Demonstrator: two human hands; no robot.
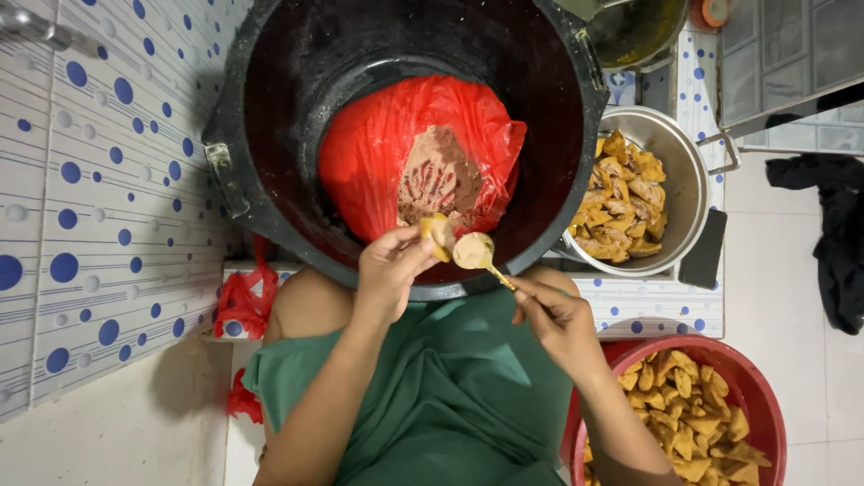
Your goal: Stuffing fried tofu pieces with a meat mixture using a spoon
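Small yellow fried tofu puff [438,230], pinched in left hand's [389,270] grip, held upright over the rim of the big black tub. Thin yellow-handled spoon [481,256] in right hand [558,317], handle slanting down to the right, bowl heaped with pale beige-pink paste (smooth, rounded lump) touching the puff's right side. Both sit just in front of the red plastic bag of brownish paste [423,162].
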